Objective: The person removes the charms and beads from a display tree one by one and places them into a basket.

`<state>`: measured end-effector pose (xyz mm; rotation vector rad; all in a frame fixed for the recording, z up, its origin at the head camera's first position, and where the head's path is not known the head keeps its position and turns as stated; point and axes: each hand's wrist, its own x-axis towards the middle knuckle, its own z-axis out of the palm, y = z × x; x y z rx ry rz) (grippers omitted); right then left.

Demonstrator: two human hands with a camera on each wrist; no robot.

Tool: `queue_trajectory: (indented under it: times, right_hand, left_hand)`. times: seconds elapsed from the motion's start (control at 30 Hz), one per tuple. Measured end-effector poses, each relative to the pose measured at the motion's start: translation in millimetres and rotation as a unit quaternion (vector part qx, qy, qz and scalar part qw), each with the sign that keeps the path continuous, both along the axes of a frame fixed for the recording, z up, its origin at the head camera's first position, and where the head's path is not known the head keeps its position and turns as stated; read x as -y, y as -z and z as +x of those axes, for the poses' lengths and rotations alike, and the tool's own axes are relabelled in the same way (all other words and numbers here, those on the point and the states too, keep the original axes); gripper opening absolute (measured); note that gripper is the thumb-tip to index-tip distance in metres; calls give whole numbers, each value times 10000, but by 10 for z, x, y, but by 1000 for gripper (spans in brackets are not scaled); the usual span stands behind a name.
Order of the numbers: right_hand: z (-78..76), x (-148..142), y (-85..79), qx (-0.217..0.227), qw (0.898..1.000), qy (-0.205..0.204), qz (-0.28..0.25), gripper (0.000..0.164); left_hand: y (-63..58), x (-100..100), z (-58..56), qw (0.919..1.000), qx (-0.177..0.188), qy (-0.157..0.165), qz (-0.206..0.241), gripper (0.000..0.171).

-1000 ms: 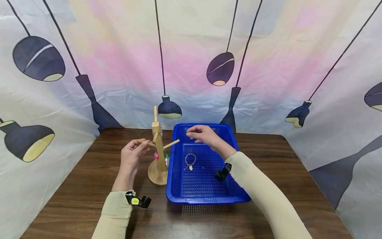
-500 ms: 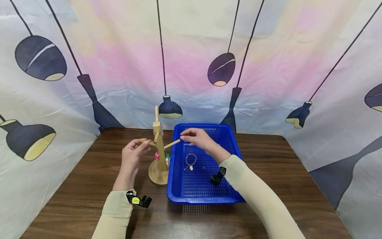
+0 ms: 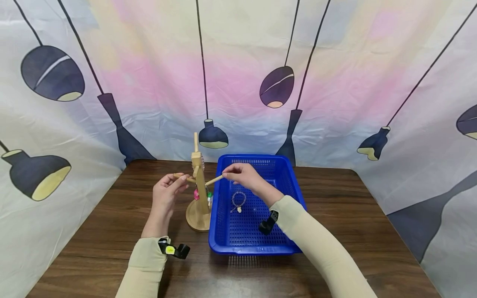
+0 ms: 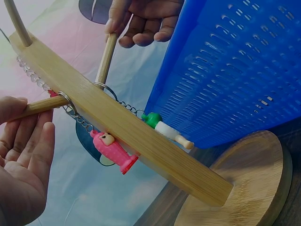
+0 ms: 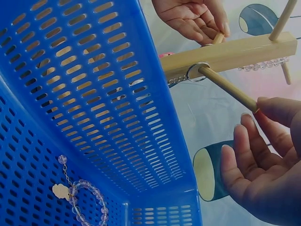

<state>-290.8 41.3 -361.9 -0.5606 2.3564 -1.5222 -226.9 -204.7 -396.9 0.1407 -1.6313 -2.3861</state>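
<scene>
Left hand and right hand each pinch 1 wooden peg, the blue basket holding 1 bracelet.

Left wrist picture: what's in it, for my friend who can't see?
The left hand and right hand each pinch a peg of a wooden stand. A pink keychain and a green-white keychain hang from those pegs, beside a blue basket.

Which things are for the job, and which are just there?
Seems part of the job:
wooden stand, its pegs pinched by left hand and right hand
pink keychain, green keychain and clear beads, hanging on it
bead bracelet, in the blue basket

Probably just there:
table
lamp-patterned cloth
</scene>
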Motion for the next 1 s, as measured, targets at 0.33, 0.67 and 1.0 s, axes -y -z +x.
queue_trajectory:
  times: [0.33,0.67,1.0]
  right_hand:
    - [-17,2,15,0,9995,-108,-303,16]
    - [-41,-25,-6,-71,9977,-576,-345,15]
    - [-46,-5,-26,-42,9928,-1171,-246,10]
  left_hand:
    - [-11,9,-9,10000,83,24,16,35]
    - [-41,29,-58,9992,203,124,315,37]
    - [-35,57,-123,9992,112,227,320,40]
